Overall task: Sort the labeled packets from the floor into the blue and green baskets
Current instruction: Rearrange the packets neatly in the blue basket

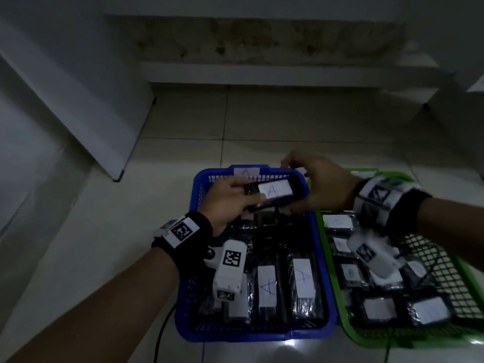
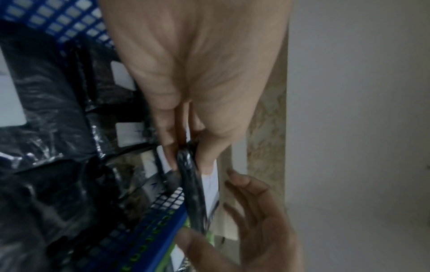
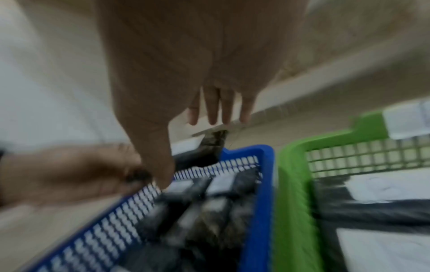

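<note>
Over the far end of the blue basket (image 1: 248,335) my left hand (image 1: 230,197) pinches one end of a black packet (image 1: 275,191) with a white label marked A. My right hand (image 1: 322,184) is at its other end, fingers straight and spread above it, thumb below. The left wrist view shows the packet (image 2: 188,184) edge-on between my left hand's (image 2: 197,73) thumb and fingers, the right hand (image 2: 260,211) open beside it. The right wrist view is blurred: right hand (image 3: 186,64), packet (image 3: 207,149), left hand (image 3: 69,174). The green basket (image 1: 332,273) stands right of the blue one.
Several black packets marked A (image 1: 303,277) lie in the blue basket, and several labeled packets (image 1: 379,307) in the green one. A white board (image 1: 91,100) leans on the left wall. A low ledge (image 1: 235,74) runs along the back. A black cable (image 1: 159,336) trails on the tiles.
</note>
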